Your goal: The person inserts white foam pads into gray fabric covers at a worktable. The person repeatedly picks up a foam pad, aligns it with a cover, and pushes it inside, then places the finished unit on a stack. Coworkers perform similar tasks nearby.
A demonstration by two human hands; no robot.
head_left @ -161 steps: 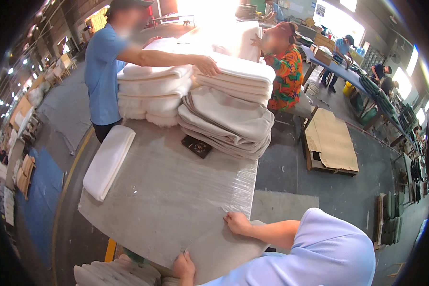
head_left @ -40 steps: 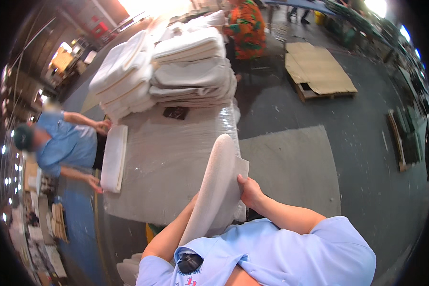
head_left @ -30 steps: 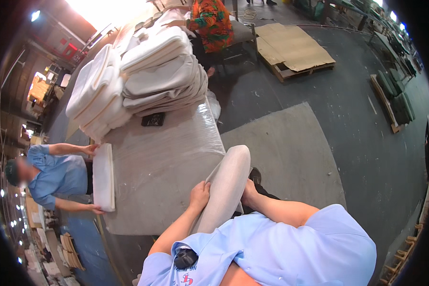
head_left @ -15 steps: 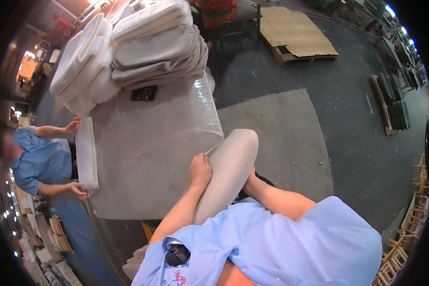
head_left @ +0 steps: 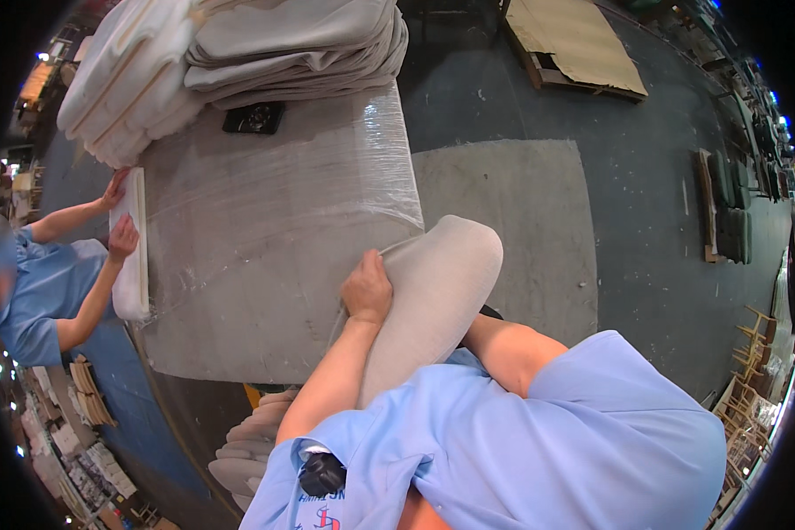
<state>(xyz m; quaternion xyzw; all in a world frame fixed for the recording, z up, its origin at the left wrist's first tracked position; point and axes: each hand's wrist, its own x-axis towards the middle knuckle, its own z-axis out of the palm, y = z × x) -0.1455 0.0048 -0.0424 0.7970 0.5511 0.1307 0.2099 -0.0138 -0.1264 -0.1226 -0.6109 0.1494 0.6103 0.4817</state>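
Note:
A beige fabric-covered cushion (head_left: pixel 442 283) stands on edge against my body at the near edge of the covered table. My left hand (head_left: pixel 367 288) is closed on the edge of its fabric cover, on the side toward the table. A fold of the cloth stretches from the fingers along the cushion's rim. On the far right side, my right forearm (head_left: pixel 514 346) reaches behind the cushion, which hides the right hand and its fingers.
The plastic-wrapped table (head_left: pixel 265 230) carries stacked beige covers (head_left: pixel 300 53), white padded pieces (head_left: pixel 132 79) and a black box (head_left: pixel 253 118). At left, another person (head_left: pixel 62 283) handles a white pad (head_left: pixel 132 256). More cushions (head_left: pixel 247 446) are piled below; a cardboard-topped pallet (head_left: pixel 579 44) lies on the floor.
My view has shifted, and the cushion sits slightly farther right and up. My left hand keeps hold of the cover's edge. The other person's lower hand has moved onto the white pad.

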